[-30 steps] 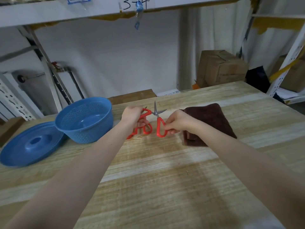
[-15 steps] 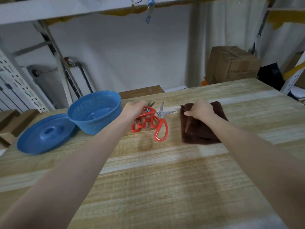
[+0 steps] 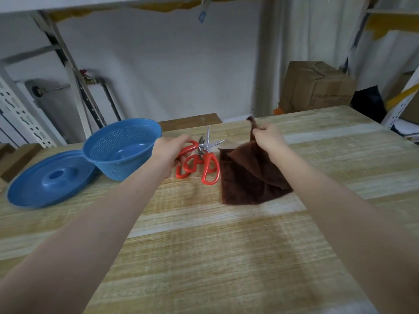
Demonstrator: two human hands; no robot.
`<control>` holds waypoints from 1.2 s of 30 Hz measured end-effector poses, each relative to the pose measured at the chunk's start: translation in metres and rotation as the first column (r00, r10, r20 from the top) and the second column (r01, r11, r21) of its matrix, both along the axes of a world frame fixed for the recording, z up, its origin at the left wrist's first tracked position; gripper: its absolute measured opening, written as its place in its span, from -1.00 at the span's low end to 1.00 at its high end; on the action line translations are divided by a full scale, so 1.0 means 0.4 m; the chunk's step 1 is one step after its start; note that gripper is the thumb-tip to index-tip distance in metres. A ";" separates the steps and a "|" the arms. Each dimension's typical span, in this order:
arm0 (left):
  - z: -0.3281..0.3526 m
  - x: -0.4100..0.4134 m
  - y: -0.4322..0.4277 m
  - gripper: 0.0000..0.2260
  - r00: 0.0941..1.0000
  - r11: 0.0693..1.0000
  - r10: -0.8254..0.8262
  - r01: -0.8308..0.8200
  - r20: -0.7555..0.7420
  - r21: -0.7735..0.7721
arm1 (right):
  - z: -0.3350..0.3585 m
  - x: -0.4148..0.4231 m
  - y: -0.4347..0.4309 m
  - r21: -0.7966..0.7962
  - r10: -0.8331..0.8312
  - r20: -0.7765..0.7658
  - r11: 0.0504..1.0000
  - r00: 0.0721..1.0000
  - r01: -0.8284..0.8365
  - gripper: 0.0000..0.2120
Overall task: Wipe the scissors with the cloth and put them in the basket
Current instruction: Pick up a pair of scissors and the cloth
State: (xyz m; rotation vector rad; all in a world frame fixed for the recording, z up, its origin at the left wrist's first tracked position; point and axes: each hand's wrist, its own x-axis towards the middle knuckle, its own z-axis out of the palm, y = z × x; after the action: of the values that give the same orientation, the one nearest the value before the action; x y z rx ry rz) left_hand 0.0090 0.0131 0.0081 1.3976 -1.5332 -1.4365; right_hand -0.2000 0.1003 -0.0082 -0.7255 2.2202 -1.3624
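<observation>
Two pairs of red-handled scissors lie overlapped on the wooden table. My left hand (image 3: pixel 169 152) grips the handle of the left pair of scissors (image 3: pixel 189 159). The right pair of scissors (image 3: pixel 210 165) lies flat beside it with blades pointing away, touched by no hand. My right hand (image 3: pixel 267 135) pinches a corner of the brown cloth (image 3: pixel 249 177) and lifts it, while the rest of the cloth stays on the table. The blue perforated basket (image 3: pixel 122 148) stands just left of my left hand.
A blue round lid (image 3: pixel 49 180) lies flat left of the basket. Cardboard boxes (image 3: pixel 317 87) stand behind the table's far right edge. Metal shelf frames (image 3: pixel 22 114) rise at the left, and the wooden table (image 3: pixel 215 257) stretches towards me.
My right hand let go of the right scissors, moved to the cloth and raised its corner. My left hand has stayed on the left scissors.
</observation>
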 end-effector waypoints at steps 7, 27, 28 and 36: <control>0.022 -0.003 -0.006 -0.84 0.993 0.998 0.063 -0.060 -0.103 0.030 | 0.028 0.028 -0.013 -0.031 -0.089 0.235 0.995 0.968 0.099 -0.66; 0.024 -0.037 0.017 -0.83 0.983 0.995 0.099 -0.100 -0.155 0.001 | 0.018 0.141 0.012 -0.490 0.337 0.794 0.847 0.506 0.204 -0.69; 0.023 -0.039 0.019 -0.83 0.983 0.995 0.095 -0.096 -0.155 0.000 | 0.012 0.146 0.009 -0.471 0.318 0.807 0.855 0.498 0.218 -0.67; 0.022 -0.067 0.042 -0.82 0.986 0.999 0.040 -0.042 -0.161 -0.007 | -0.003 0.166 -0.006 -0.316 0.275 0.646 0.946 0.712 -0.079 -0.73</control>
State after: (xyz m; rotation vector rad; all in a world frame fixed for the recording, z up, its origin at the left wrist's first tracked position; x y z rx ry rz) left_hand -0.0178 0.0297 0.0170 1.2674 -1.4001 -1.4763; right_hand -0.1335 0.0979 -0.0095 -0.4003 1.3584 -1.5256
